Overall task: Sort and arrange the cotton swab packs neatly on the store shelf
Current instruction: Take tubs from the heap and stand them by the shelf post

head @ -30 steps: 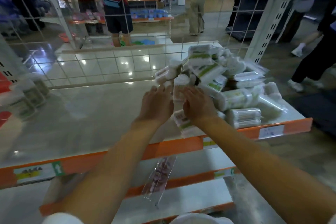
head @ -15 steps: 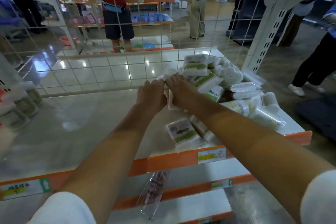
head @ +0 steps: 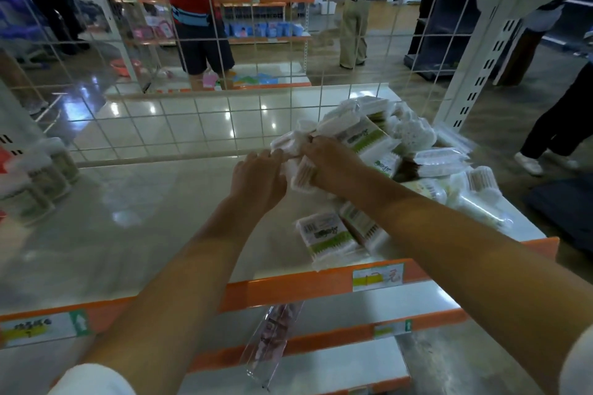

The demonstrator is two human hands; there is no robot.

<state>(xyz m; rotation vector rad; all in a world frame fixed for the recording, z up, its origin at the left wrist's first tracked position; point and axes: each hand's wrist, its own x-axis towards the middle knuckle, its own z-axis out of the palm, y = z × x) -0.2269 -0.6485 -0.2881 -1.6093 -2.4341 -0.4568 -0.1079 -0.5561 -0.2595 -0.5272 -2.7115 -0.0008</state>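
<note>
Both hands (head: 324, 160) stay gripping swab packs (head: 296, 159).

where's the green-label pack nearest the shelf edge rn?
Head view, right of centre: the green-label pack lies flat near the shelf's orange front edge, just left of the right forearm, below the pile.

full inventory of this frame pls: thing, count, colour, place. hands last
cotton swab packs: a heap, count unclear, white and clear with green labels, right part of shelf
green-label pack: one, white and green, near the shelf's front edge
held pack: one, clear, between both hands
shelf: one, pale top with orange front edge
wire grid: one, white, back of shelf
jars: several, blurred, far left of shelf
price tag: one, green and white, orange edge
people: several, aisle beyond the grid
left hand: grips held pack
right hand: grips held pack
</note>
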